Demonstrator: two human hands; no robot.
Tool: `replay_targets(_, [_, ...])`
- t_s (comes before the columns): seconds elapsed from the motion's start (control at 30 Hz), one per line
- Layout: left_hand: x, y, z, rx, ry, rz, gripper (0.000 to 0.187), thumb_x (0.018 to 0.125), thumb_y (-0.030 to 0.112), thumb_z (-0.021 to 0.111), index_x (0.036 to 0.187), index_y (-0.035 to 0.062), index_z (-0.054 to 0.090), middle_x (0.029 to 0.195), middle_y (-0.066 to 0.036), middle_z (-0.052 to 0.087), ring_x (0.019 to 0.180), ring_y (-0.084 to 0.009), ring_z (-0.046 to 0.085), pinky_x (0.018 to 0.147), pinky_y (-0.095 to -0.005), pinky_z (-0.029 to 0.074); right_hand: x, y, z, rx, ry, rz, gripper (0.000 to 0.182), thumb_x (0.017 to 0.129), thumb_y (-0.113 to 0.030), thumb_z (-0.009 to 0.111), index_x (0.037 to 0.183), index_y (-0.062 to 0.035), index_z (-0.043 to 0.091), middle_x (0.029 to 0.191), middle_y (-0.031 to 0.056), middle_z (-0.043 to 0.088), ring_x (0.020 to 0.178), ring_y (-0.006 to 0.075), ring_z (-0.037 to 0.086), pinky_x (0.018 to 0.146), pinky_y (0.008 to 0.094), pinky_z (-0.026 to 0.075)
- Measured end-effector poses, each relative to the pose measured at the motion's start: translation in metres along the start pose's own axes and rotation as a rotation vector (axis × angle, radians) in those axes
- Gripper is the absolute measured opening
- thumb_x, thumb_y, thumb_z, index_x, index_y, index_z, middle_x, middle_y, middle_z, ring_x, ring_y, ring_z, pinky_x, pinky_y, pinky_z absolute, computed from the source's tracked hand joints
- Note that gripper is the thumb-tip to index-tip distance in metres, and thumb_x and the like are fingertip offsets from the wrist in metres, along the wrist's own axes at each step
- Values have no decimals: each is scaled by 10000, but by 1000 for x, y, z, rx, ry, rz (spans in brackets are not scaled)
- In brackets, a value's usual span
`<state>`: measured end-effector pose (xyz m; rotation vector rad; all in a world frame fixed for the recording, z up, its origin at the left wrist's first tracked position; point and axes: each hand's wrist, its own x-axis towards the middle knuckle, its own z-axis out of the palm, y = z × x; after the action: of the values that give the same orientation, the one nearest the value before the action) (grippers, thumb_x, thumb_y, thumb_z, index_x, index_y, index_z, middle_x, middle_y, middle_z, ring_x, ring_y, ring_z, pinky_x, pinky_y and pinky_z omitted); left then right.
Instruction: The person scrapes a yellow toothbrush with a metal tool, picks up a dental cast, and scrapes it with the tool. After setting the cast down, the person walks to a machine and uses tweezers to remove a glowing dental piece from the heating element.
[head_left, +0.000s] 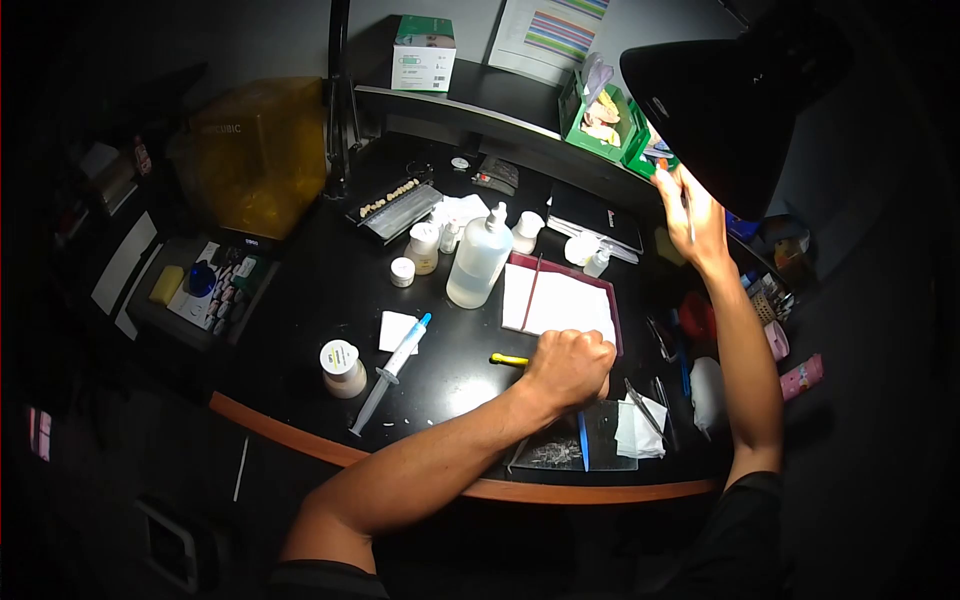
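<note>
My left hand (pixel 572 366) is closed in a fist over the front of the desk, knuckles up. A yellow rod-like piece (pixel 508 359) shows beside its wrist side; what the fist holds is hidden, and I cannot tell if it is this piece. Below the fist, a blue stick (pixel 584 440) lies on a glass plate (pixel 550 455). My right hand (pixel 694 222) is raised at the green bins (pixel 630 150), fingers closed on a thin pale stick-like tool (pixel 690 222). An orange tip (pixel 662 164) shows at its fingertips. Behind the fist lies a white pad in a maroon tray (pixel 612 300).
A clear squeeze bottle (pixel 480 262), small white jars (pixel 423 245) and a large syringe (pixel 392 372) stand or lie left of centre. A lidded jar (pixel 343 368) is near the wooden edge (pixel 290 430). A black lamp head (pixel 715 110) hangs beside my right hand. Tweezers (pixel 643 408) rest on tissue.
</note>
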<state>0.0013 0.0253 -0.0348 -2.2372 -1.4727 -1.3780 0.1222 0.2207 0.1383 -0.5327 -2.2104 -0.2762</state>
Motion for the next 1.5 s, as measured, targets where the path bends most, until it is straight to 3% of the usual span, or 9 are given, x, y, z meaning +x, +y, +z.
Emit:
replay_targets(0.27, [-2,-1,1,20,-6,-1,61,728,74,677,687,31,664,732,-169,703,619,-329,738,528,-427,590,93,72,89,119,27,-62,273,958,-41,666,830,-68,427,786,72,534,755,195,524,700,358,460])
replay_targets(0.37, [-2,-1,2,6,10,9,62,714,79,677,684,27,660,732,-165,702,612,-323,732,522,-422,585,100,53,86,-97,-208,363,276,893,-44,693,808,-68,432,706,120,553,674,283,584,681,450,507])
replay_targets(0.47, [-1,3,2,7,-5,-5,67,696,93,680,685,28,666,733,-157,703,613,-312,732,522,-417,580,96,27,87,-225,66,-129,246,863,-107,749,780,-37,528,713,188,651,711,391,680,700,501,534])
replay_targets(0.57, [0,5,3,12,4,-11,68,689,98,682,682,31,669,730,-155,703,609,-307,733,524,-416,580,93,35,104,-165,-10,148,251,845,-149,789,771,-20,587,733,205,691,740,413,707,710,503,543])
replay_targets(0.63, [-1,4,4,26,3,-17,67,684,98,682,679,32,672,728,-155,704,607,-304,733,525,-415,581,94,33,107,-165,-24,236,270,840,-175,813,774,-17,604,722,199,691,702,402,697,704,487,547])
replay_targets(0.67, [-1,5,3,31,-3,-21,67,681,98,682,678,32,674,728,-157,705,607,-303,734,525,-414,582,98,21,102,-244,-168,375,266,929,-278,757,991,-22,717,885,166,741,867,340,753,805,456,561])
replay_targets(0.93, [0,6,4,20,2,-20,77,675,95,676,688,20,691,744,-175,719,613,-310,739,527,-415,586,104,61,131,-75,115,504,486,827,-312,893,648,-77,508,620,69,630,583,191,635,629,416,536])
replay_targets(1.27, [0,6,3,-1,-22,-23,80,676,94,677,694,19,698,750,-181,723,627,-317,747,535,-420,592,112,52,130,-64,256,613,437,834,-276,882,640,-80,544,635,27,648,576,126,593,608,345,526])
replay_targets(1.5, [0,6,3,-17,-10,-26,76,671,85,679,697,15,696,750,-181,722,632,-325,747,532,-428,592,109,13,99,604,348,705,351,902,-185,837,711,-56,571,722,51,675,643,132,691,637,285,588])
